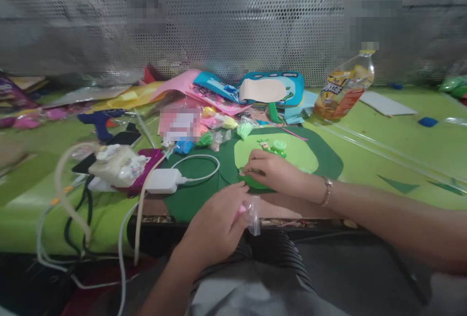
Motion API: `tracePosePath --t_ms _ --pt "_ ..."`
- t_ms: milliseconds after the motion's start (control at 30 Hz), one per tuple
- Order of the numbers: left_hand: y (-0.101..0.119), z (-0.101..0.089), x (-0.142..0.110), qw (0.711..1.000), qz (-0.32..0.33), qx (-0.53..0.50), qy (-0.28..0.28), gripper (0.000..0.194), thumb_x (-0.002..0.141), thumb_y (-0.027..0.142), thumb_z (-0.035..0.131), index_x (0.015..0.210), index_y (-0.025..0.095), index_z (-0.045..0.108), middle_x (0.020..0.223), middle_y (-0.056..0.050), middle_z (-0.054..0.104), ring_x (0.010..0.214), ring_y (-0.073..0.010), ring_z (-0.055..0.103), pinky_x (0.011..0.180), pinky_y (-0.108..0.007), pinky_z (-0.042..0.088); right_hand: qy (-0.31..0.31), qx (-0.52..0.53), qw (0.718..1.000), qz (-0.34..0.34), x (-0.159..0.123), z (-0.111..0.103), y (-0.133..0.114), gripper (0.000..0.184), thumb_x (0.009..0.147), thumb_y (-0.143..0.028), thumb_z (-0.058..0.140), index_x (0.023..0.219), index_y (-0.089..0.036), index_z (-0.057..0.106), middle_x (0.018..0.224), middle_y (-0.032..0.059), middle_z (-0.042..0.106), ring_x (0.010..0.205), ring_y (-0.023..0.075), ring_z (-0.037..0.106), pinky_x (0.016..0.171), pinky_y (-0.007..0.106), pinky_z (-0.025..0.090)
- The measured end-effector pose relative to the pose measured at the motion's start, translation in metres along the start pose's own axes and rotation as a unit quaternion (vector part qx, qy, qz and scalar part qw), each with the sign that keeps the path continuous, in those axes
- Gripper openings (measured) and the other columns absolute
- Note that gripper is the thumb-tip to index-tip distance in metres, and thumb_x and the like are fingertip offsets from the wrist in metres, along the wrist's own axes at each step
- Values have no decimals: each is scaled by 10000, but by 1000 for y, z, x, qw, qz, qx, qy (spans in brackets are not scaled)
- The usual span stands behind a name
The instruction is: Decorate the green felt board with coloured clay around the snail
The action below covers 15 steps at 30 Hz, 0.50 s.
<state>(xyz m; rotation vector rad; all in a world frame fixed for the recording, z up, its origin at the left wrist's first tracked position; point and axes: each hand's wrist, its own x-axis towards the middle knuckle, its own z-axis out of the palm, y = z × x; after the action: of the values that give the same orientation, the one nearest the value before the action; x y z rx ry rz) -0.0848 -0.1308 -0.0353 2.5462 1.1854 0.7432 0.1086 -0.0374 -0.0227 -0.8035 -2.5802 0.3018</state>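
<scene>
My left hand (215, 223) is closed at the table's front edge, gripping a small clear plastic bag (254, 219) with something pink inside. Just beyond it, my right hand (273, 170) has its fingers bent and pressed together; whatever they pinch is too small to make out. Under those fingers lies a bright green piece (257, 181), partly hidden by the hand. The hand is over a light green paper shape (304, 153), which rests on a larger dark green sheet (330, 153). Behind my right hand sits a small green figure (279, 148) with a coil on top.
Left are a white power adapter (164, 181), looping cables, a phone (126, 138) and a blue glue gun (98, 124). Small bags of coloured clay (204, 139) lie behind. At the back stand a tilted bottle (345, 87) and coloured paper cut-outs (297, 87) before a perforated metal panel (233, 24).
</scene>
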Motion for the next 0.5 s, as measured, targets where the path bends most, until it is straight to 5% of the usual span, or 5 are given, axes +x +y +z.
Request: tracePosePath --t_ms 267,500 --pt "-1 0 -1 1000 -5 -4 2 305 915 220 358 1121 115 556 1194 -123 626 1143 -204 557 999 -382 449 -78 -138 984 -81 -5 -8 -3 242 937 -179 426 946 -122 661 862 92 575 711 162 518 701 312 443" --pt "1 -3 -1 1000 -9 3 -14 309 913 223 360 1147 134 543 1266 -117 589 1220 -202 506 1039 -399 414 -73 -82 991 -72 -13 -24 -1 299 889 -79 389 1035 -107 649 907 112 559 797 184 532 740 317 456"
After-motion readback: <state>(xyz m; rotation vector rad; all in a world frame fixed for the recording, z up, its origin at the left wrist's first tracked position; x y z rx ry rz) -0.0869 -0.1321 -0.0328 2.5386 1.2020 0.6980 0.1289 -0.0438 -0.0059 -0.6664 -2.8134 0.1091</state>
